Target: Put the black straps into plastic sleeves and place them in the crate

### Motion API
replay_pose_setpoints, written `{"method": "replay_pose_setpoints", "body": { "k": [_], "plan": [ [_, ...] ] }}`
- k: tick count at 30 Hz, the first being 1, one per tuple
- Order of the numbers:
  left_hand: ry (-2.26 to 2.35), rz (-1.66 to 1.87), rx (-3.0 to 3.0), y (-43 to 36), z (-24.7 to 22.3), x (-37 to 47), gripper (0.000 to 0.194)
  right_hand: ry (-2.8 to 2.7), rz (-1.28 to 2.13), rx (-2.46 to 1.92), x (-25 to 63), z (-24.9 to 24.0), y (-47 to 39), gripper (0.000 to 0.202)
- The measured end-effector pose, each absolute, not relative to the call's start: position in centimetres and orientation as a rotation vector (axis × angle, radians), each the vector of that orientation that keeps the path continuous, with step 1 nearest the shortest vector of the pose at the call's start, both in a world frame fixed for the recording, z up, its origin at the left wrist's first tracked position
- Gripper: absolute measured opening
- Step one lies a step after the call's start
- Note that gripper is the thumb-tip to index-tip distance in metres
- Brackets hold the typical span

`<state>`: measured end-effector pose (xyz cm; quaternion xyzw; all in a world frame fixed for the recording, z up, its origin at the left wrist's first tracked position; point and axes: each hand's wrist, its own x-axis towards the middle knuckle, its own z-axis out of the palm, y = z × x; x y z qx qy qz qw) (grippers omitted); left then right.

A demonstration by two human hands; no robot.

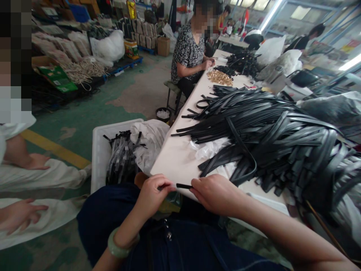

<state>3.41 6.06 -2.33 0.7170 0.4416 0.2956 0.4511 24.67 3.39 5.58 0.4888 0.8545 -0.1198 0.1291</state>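
Over my lap, by the near edge of the white table (pixel 166 160), my right hand (pixel 216 192) grips a black strap (pixel 184 186). A short end of it sticks out to the left, towards my other hand. My left hand (pixel 155 192) is closed in a pinch just short of that end. Something small and pale may be at its fingertips, too small to make out. A big heap of long black straps (pixel 270 131) covers much of the table beyond my right hand, and crumpled clear plastic (pixel 210 148) lies in front of it.
A white bin (pixel 98 158) of black strips and a white bag (pixel 152 141) stands left of the table. Further along sits a co-worker (pixel 188 52) near gold-coloured small parts (pixel 220 78). Another person's hands (pixel 25 214) rest at far left.
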Motion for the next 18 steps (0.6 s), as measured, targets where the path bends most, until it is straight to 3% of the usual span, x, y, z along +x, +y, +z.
{"method": "replay_pose_setpoints", "body": {
  "k": [10,18],
  "plan": [
    [0.848,0.6,2.018,6.0,-3.0,4.7,0.017,2.463,-0.234,1.22,24.2,6.4,4.2,0.023],
    [0.976,0.606,1.928,6.0,-2.8,4.5,0.024,2.45,-0.461,1.225,25.9,7.1,6.4,0.031]
  ]
}}
